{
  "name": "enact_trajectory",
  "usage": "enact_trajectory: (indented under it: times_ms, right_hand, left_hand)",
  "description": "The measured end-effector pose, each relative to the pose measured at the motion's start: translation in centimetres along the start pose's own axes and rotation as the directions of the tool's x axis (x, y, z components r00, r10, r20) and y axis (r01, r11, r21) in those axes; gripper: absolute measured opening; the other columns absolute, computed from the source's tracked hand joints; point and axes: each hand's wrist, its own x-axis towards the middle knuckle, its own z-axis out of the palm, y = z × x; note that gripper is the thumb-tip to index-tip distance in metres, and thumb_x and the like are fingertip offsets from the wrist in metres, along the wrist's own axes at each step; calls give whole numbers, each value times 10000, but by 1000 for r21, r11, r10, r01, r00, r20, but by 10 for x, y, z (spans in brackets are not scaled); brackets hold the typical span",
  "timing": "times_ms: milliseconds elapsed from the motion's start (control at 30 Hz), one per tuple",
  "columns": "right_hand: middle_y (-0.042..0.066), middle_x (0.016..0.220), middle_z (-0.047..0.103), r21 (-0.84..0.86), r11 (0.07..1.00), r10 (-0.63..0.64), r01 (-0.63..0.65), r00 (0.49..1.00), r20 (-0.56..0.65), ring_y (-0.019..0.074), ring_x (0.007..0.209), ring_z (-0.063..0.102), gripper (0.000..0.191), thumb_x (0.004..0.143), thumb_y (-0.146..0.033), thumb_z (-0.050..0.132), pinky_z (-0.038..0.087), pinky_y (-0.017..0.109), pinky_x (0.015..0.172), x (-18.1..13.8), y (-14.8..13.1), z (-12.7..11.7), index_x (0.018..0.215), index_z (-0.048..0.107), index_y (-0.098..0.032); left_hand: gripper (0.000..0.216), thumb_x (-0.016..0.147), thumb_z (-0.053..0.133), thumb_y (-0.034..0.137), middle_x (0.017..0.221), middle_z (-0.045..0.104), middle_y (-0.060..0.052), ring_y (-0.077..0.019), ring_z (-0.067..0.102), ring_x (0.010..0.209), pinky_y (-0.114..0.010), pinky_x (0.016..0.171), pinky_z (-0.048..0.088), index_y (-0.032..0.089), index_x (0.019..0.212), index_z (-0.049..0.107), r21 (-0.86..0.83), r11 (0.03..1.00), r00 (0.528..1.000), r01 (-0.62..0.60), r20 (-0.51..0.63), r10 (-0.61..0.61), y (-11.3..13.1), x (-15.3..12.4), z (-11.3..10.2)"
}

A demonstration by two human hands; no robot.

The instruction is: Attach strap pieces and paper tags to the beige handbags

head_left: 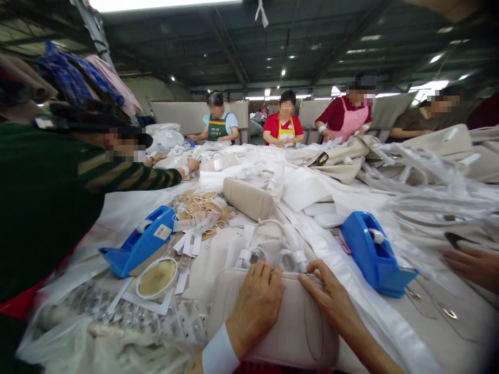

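A beige handbag (290, 317) lies in front of me, its wide side toward me. My left hand (259, 293) rests over its top edge, fingers bent across the rim. At the right end of that edge is my right hand (331, 293), with the thumb on the near side and the forefinger curved over the top. Behind the edge stand the bag's handles (268, 226), wrapped in clear and white film. Both fingertips partly disappear behind the rim.
Blue tape dispensers stand left (146, 241) and right (372, 252). Paper tags (202, 213) and a round tub (157, 278) lie on the left. Another beige bag (247, 197) sits beyond. A co-worker's arm (136, 174) reaches in at left; another person's hand (473, 267) is at right.
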Motion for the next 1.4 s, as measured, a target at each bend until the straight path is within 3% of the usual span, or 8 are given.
enact_trajectory:
  times_ms: [167, 433, 600, 700, 800, 1067, 1267, 1400]
  right_hand:
    - [40, 952, 600, -258, 963, -112, 70, 983, -149, 258, 870, 607, 357, 835, -522, 536, 442, 370, 748, 16, -16, -12, 1071, 492, -258]
    - [-42, 833, 501, 381, 925, -26, -6, 997, 79, 110, 558, 502, 502, 763, -465, 616, 362, 223, 493, 72, 1, 6, 1124, 360, -227]
    - [44, 881, 576, -44, 989, -146, 143, 987, -67, 201, 722, 582, 257, 849, -301, 515, 477, 329, 626, 67, -10, 5, 1076, 450, -199]
    - [132, 1085, 602, -381, 841, -472, 385, 866, -167, 280, 1044, 558, 289, 836, -93, 403, 477, 444, 882, 53, -37, 17, 1070, 547, -184]
    - [73, 1035, 635, -291, 743, -658, 603, 737, -153, 195, 1003, 602, 398, 826, -18, 330, 527, 322, 863, 41, -42, 49, 1117, 529, -204]
    - [78, 1027, 698, -554, 428, -896, 714, 413, -161, 240, 925, 678, 574, 775, -32, 397, 579, 370, 784, 76, 7, 92, 1326, 441, -188]
    - [130, 1232, 625, -528, 547, -827, 649, 516, -223, 255, 1183, 578, 704, 849, -33, 311, 483, 495, 1013, 59, -9, 89, 1528, 182, -170]
    - [164, 1359, 530, -491, 620, -760, 612, 625, -179, 274, 1294, 476, 673, 891, -57, 284, 401, 558, 1083, 49, -15, 86, 1540, 135, -154]
  left_hand:
    - [270, 969, 387, 219, 1024, 577, -64, -259, 491, 995, -481, 988, 398, 182, 1188, 541, 65, 998, 1000, -22, -1, 22, -2, -2, 2]
    - [256, 963, 389, 212, 999, 569, -59, -253, 492, 981, -472, 982, 386, 198, 1163, 548, 74, 997, 999, -1, -32, 4, -3, -6, 5]
    - [248, 969, 360, 218, 1007, 573, -70, -262, 494, 1008, -493, 1009, 368, 187, 1098, 569, 72, 997, 1000, 21, -8, -21, -1, -3, 4]
    - [223, 948, 371, 169, 997, 581, -65, -258, 502, 991, -482, 989, 387, 190, 1019, 582, 41, 998, 999, 38, -12, -37, -1, -5, 8]
    - [222, 894, 443, 134, 1019, 604, -66, -252, 525, 971, -455, 959, 419, 194, 1055, 585, -5, 1000, 995, 27, -93, -28, -10, -11, 25]
    - [353, 823, 400, 48, 1007, 649, -80, -232, 584, 967, -344, 864, 496, 179, 1085, 597, 81, 994, 985, 68, -166, -54, -53, 14, 47]
    - [434, 866, 352, 53, 1120, 652, -135, -268, 637, 979, -374, 809, 538, 136, 1249, 539, 116, 961, 934, 250, 235, -271, -25, 44, -23]
    - [363, 890, 384, 83, 1029, 658, -151, -266, 658, 913, -364, 770, 532, 100, 1220, 532, 95, 961, 927, 260, 255, -276, -21, 61, -33]
